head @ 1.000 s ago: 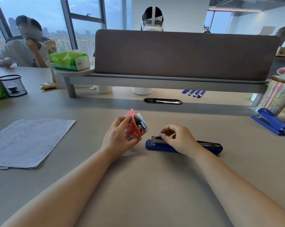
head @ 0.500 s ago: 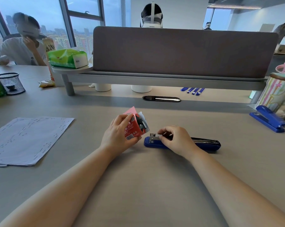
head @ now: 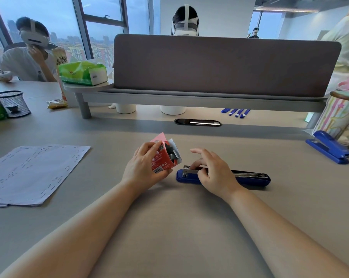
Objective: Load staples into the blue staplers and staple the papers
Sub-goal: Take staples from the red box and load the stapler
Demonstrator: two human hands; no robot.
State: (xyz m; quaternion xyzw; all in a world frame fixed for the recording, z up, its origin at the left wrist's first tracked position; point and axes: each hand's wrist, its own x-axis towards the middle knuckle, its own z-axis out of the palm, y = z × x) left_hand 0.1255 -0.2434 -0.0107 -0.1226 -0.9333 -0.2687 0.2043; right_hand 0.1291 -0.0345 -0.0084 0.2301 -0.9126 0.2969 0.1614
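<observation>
A blue stapler [head: 249, 178] lies flat and opened out on the desk, its metal staple channel facing up. My right hand [head: 213, 171] rests over the channel's left part, thumb and lower fingers pinched at the metal, index finger lifted; what they pinch is hidden. My left hand [head: 144, 167] holds a small red staple box [head: 163, 157] tilted, its open end with grey staple strips pointing right toward the stapler. A stack of papers [head: 31, 173] lies at the left. A second blue stapler [head: 329, 146], closed, sits at the far right.
A grey desk divider [head: 225, 65] with a shelf stands behind. A black mesh cup [head: 12, 103] and a green tissue pack [head: 83, 73] are at the left, a striped cup [head: 338, 115] at the right. Blue pens [head: 235, 112] and a cable slot [head: 197, 122] lie beyond. Other people sit around.
My right hand's index finger has lifted and spread off the stapler channel. The staple box in my left hand stays tilted in about the same place.
</observation>
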